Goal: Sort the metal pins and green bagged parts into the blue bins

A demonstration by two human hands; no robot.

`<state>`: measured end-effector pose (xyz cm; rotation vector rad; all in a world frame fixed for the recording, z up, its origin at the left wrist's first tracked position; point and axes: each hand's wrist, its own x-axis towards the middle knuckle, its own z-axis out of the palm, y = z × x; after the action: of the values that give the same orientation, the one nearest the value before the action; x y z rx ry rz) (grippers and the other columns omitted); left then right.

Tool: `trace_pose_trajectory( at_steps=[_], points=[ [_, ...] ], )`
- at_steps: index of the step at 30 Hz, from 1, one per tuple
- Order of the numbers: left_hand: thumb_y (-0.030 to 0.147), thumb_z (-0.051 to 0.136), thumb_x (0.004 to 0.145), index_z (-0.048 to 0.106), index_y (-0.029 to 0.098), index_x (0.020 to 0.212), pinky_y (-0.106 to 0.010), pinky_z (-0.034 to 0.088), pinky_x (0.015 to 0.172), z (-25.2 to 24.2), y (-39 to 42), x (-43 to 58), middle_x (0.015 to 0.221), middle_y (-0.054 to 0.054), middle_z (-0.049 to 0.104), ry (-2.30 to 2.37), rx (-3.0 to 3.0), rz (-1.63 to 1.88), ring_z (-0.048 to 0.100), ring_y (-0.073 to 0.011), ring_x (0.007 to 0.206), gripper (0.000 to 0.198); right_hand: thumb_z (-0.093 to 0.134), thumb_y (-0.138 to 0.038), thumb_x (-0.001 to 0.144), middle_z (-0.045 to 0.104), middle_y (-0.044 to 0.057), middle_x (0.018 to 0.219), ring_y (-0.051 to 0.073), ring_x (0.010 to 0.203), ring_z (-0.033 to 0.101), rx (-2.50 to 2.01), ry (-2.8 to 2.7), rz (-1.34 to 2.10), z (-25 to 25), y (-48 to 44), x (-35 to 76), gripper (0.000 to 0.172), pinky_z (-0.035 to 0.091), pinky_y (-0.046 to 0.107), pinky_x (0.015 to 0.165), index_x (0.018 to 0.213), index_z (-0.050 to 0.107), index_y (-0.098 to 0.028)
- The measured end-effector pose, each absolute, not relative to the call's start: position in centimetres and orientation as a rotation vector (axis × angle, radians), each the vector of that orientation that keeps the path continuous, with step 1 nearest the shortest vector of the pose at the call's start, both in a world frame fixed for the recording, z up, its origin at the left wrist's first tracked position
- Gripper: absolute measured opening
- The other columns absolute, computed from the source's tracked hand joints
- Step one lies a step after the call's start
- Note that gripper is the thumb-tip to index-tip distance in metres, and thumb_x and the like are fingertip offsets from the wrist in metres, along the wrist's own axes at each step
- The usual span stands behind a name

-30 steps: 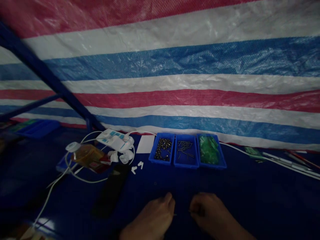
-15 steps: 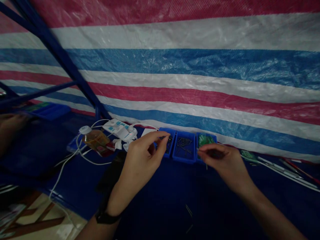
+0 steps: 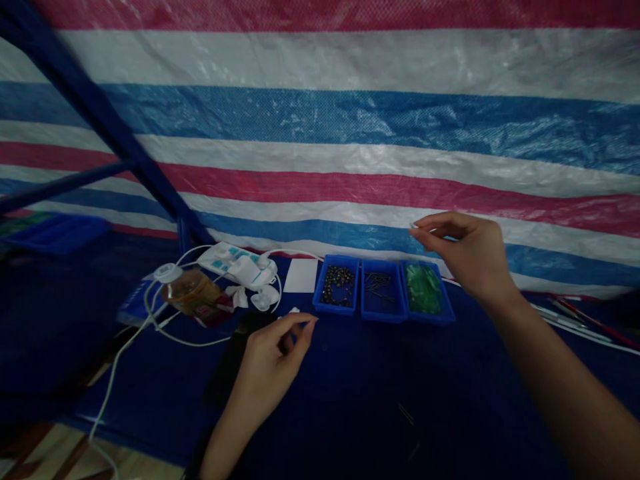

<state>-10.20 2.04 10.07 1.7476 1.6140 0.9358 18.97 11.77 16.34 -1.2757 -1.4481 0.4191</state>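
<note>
My left hand [image 3: 275, 363] is in a pinch low over the blue table, in front of the left tray; whatever its fingertips hold is too small to make out. My right hand [image 3: 465, 250] is raised above the right tray, thumb and forefinger pinched on something tiny and pale. Three blue trays stand side by side: the left tray [image 3: 335, 308] holds small dark metal beads, the middle tray [image 3: 384, 313] thin metal pins, the right tray [image 3: 447, 313] green pieces [image 3: 423, 288]. A few thin pins [image 3: 406, 413] lie on the table nearer me.
Left of the trays are a white card [image 3: 301, 275], a power strip [image 3: 240, 263] with white cables and a bottle [image 3: 193, 292] of brown liquid. Pens or tools [image 3: 585, 320] lie at the right. Striped sheeting [image 3: 350, 187] hangs behind; a blue frame [image 3: 115, 127] stands left.
My right hand has risen from the green pieces, up and to the right. My left hand has come down off the left tray towards me. The view has shifted slightly.
</note>
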Motion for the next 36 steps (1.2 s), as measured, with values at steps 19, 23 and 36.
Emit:
trace_pose_trajectory(
  at_steps=[19,23,36],
  points=[
    [0.045,0.055,0.090,0.074,0.020,0.093,-0.023,0.040,0.052,7.9,1.6,-8.5,0.062,0.000,0.063,1.556,1.744,0.877,0.056,-0.0142,0.055,0.032,0.061,-0.022,0.088,0.075,0.011,0.093,0.025,0.086,0.070,-1.906,-2.331,0.220,8.7,11.8,22.8,0.020,0.050,0.034,0.081,0.098,0.078,-0.017],
    [0.044,0.053,0.092,0.074,0.020,0.093,-0.023,0.040,0.054,7.1,1.4,-7.8,0.063,0.001,0.062,1.497,1.735,0.827,0.055,-0.0137,0.056,0.033,0.061,-0.025,0.088,0.070,0.014,0.103,0.026,0.095,0.067,-1.999,-2.316,0.140,7.0,11.5,22.3,0.026,0.048,0.035,0.089,0.106,0.077,-0.018],
    [0.046,0.053,0.092,0.073,0.018,0.093,-0.022,0.036,0.054,6.2,0.7,-7.0,0.064,0.000,0.060,1.450,1.688,0.783,0.050,-0.0124,0.055,0.035,0.065,-0.024,0.082,0.074,0.011,0.099,0.028,0.107,0.063,-2.006,-2.473,0.418,6.2,13.4,22.8,0.023,0.044,0.036,0.096,0.098,0.081,-0.020]
  ],
)
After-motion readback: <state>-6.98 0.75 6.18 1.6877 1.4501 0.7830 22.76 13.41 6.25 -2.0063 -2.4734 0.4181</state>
